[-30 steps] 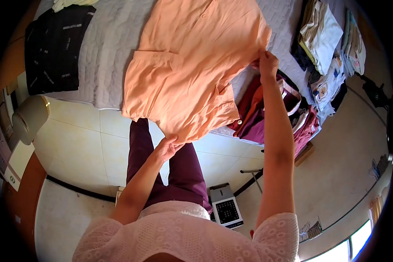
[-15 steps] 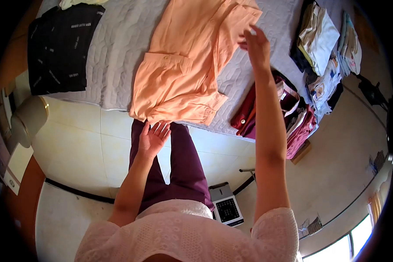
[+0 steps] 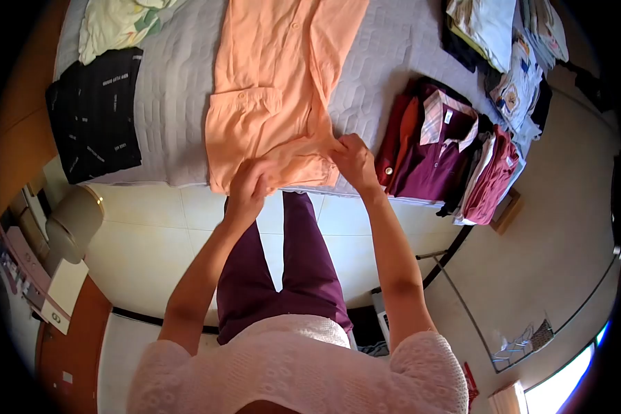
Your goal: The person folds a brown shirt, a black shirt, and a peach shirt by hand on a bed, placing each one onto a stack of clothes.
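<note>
An orange shirt (image 3: 255,69) with a buttoned pocket lies spread on the quilted mattress, its lower end at the near edge. My left hand (image 3: 247,192) is at the shirt's near edge, fingers curled against the cloth and slightly blurred. My right hand (image 3: 355,164) pinches the shirt's right side near the bottom. Between both hands the fabric is gathered into a raised fold. The far end of the shirt runs out of view at the top.
Folded black cloth (image 3: 96,117) and a pale printed garment (image 3: 117,27) lie at the left. To the right sit a folded maroon shirt (image 3: 441,152), pink-red clothes (image 3: 493,179) and white folded clothes (image 3: 486,31). A grey rounded object (image 3: 76,224) stands beyond the mattress (image 3: 176,103).
My right hand has come down and inward from beside the shirt to take hold of its edge. My left hand has turned over from palm-up and moved onto the cloth. The camera view has shifted.
</note>
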`<state>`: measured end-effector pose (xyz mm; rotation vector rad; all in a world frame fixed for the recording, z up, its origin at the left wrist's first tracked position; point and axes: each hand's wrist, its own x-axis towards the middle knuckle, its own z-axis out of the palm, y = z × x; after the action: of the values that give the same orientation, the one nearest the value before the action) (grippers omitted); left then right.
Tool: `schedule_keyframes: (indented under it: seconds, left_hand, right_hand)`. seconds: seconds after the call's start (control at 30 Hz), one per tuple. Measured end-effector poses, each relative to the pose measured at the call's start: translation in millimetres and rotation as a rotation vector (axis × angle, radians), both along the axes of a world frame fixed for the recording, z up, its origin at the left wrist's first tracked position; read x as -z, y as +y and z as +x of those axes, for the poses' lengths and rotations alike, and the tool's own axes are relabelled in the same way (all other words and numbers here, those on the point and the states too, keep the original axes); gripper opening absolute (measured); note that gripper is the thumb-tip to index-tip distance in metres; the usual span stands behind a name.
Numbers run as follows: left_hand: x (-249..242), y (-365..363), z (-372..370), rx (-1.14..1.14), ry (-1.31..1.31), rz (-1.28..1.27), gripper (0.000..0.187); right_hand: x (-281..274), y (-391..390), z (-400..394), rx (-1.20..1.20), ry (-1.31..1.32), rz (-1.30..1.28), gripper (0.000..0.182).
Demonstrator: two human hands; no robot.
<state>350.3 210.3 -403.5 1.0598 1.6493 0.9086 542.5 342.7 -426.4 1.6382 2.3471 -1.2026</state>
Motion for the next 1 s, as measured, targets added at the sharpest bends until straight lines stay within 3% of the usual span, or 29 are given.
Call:
schedule_keyframes:
  seconds: [0.03,0.07,0.1,0.17,0.23,0.3,0.37,0.43,0.47,0.53,0.57,0.63,0.7,0.77,0.83,0.9,0.97,1.0]
  left_hand:
    - [-7.3,23.1,1.6,0.053,0.053,0.064,0.026]
    - [-15.6,50.9,6.8,0.104,0.105,0.129,0.034]
    - [-12.7,75.1,10.5,0.162,0.189,0.288,0.045]
    - [-11.2,107.5,10.9,0.189,0.189,0.320,0.047]
    - [-4.1,129.8,1.8,0.701,0.345,0.134,0.045]
    - [-14.1,137.0,-19.8,0.659,0.411,-0.147,0.041]
    - [9.2,128.1,-50.8,0.615,0.497,-0.131,0.035]
    - [30.4,113.4,-68.9,0.319,0.119,-0.281,0.028]
    - [44.5,107.7,-72.5,0.321,0.128,-0.285,0.028]
    - [64.0,101.0,-74.4,0.075,0.050,-0.175,0.023]
    - [68.1,101.4,-74.6,0.075,0.051,-0.175,0.023]
    - [67.0,105.5,-66.6,-0.032,-0.022,-0.216,0.024]
    - [65.6,109.5,-62.7,-0.058,-0.046,-0.178,0.023]
    - [62.6,111.2,-63.1,-0.081,-0.064,-0.144,0.023]
    - [57.4,113.5,-64.9,-0.092,-0.210,-0.230,0.021]
    - [50.6,115.3,-64.1,-0.092,-0.234,-0.223,0.020]
    - [46.3,116.1,-62.8,-0.093,-0.254,-0.220,0.020]
    - [45.3,118.1,-62.2,-0.096,-0.265,-0.229,0.020]
  right_hand:
    - [-8.1,0.1,-4.1,0.013,0.103,0.006,0.018]
    - [-25.9,2.8,-13.4,0.109,0.051,-0.212,0.017]
    - [-39.3,6.7,-20.8,0.117,0.054,-0.211,0.017]
    - [-54.9,11.7,-31.2,0.044,0.259,-0.317,0.015]
    - [-51.4,27.8,-39.8,-0.044,0.386,-0.313,0.015]
    - [-52.3,57.1,-52.5,-0.208,0.449,-0.277,0.018]
    - [-40.4,80.4,-74.1,-0.067,0.372,-0.269,0.027]
    - [-14.3,97.4,-80.5,0.039,0.492,-0.169,0.034]
    - [6.4,99.7,-78.8,0.035,0.456,0.062,0.039]
    - [9.2,92.8,-68.0,0.177,0.431,0.077,0.039]
    - [8.0,87.5,-61.8,0.314,0.398,0.092,0.040]
    - [9.2,67.2,-45.1,0.362,0.223,0.082,0.032]
    - [8.1,40.1,-36.5,0.351,-0.002,-0.063,0.032]
    - [2.3,4.1,-39.3,0.369,-0.063,-0.384,0.037]
    - [19.1,-46.9,-43.8,0.384,0.023,-0.729,0.044]
    - [18.9,-88.6,-60.0,0.374,0.032,-0.849,0.040]
    - [20.9,-141.0,-86.7,0.656,0.205,-0.383,0.037]
    - [7.2,-127.4,-87.9,0.602,0.150,-0.566,0.034]
